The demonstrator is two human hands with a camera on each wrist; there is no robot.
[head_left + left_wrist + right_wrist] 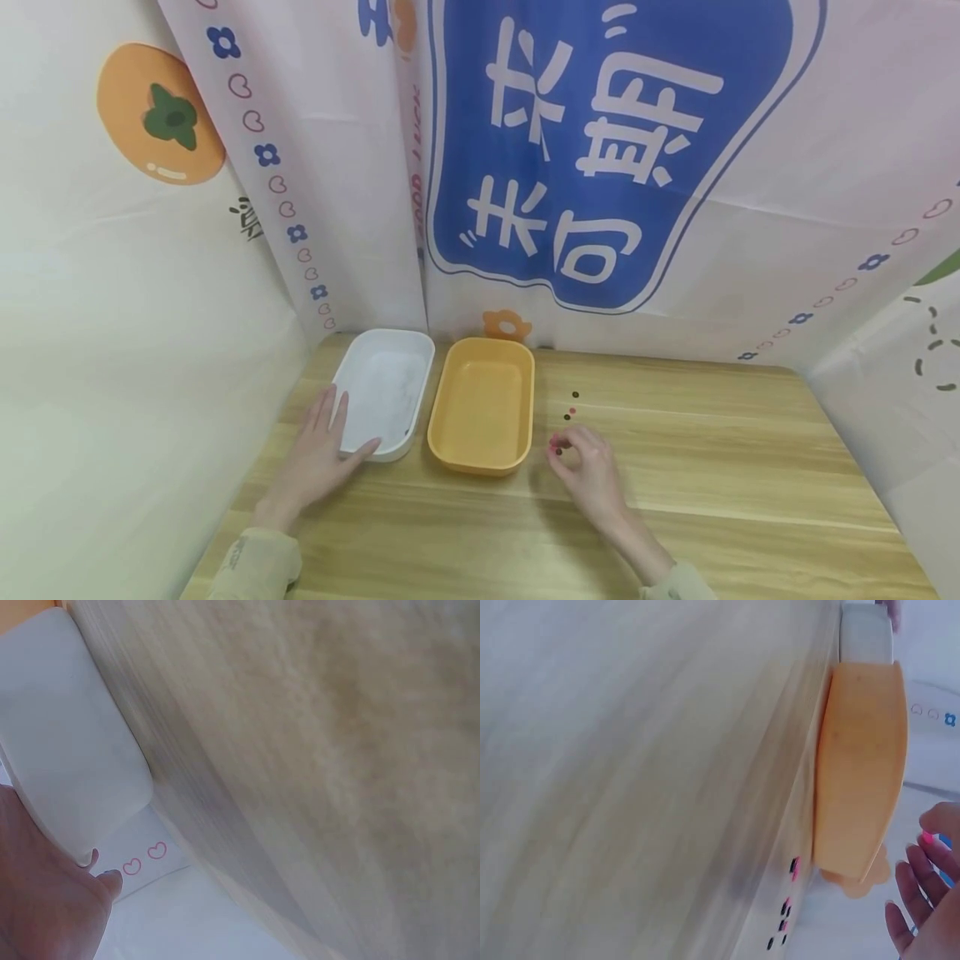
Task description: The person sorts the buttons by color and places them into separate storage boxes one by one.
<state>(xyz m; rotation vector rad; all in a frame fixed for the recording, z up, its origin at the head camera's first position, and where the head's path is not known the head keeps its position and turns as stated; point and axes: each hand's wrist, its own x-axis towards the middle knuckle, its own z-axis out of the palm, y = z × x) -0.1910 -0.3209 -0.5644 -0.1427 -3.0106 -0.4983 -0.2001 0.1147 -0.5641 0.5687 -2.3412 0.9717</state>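
Note:
My left hand (318,454) rests with spread fingers on the near left corner of a white tray (427,367). In the left wrist view this hand (45,892) lies against the wall of the white tray (75,727). My right hand (588,475) is just right of a yellow tray (527,400), thumb and forefinger together. Between them the right wrist view shows a small pink bead (928,837). Close by the fingertips is a black bead (558,452). Farther back lie a pink bead (572,410) and black beads (575,394) on the table.
The two trays stand side by side on a wood-grain table (712,450), near a printed cloth (360,208) hanging behind. A tiny dark piece (407,432) lies in the white tray's near right corner. The yellow tray holds nothing visible.

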